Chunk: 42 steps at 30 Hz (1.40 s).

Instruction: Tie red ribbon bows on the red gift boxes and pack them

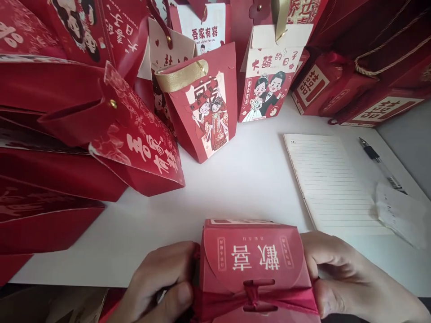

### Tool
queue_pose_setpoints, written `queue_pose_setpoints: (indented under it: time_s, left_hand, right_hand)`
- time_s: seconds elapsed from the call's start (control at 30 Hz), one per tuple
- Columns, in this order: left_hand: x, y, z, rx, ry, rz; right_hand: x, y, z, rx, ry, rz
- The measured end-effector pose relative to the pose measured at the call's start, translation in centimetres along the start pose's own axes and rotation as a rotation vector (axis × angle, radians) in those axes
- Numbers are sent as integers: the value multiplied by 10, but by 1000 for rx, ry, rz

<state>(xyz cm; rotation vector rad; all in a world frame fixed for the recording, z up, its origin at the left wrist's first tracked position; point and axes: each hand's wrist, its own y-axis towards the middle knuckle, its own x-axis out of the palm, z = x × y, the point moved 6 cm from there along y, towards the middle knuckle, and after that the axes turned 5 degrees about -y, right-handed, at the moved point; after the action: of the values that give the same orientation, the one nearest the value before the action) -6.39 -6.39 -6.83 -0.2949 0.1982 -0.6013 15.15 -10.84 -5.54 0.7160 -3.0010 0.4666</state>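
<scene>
Low in the head view, a red gift box (225, 251) with white Chinese characters is held between both hands. A dark red ribbon (286, 299) runs across its front, through slots near the middle. My left hand (161, 282) is closed on the box's left side, where the ribbon bunches dark near the fingers. My right hand (353, 273) grips the right side, thumb near the ribbon and fingers curled behind the edge. The box's underside and some fingertips are hidden.
Red gift bags (141, 152) crowd the left and back, one with a gold strap (182, 76). A white-topped box (269, 85) stands behind. At right lie a lined notebook (330, 179), a pen (380, 163) and a small translucent packet (400, 211). More red boxes (336, 85) sit back right.
</scene>
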Motion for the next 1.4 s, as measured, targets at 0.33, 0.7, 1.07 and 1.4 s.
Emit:
queue_pose_setpoints:
  time_s: [0.33,0.7,1.07,1.4]
  left_hand:
    - [8,4,5,95,-102,2]
    - [1,-6,56,106,-161,-95]
    - [10,-31,94,352,405,-10]
    - [10,-37,125,627,793,50]
  right_hand:
    - [6,2,5,-12,73,8]
    - [31,-20,-83,-299,-338,267]
    - [61,2,-81,-502,-586,608]
    - [58,0,-72,-495,-728,654]
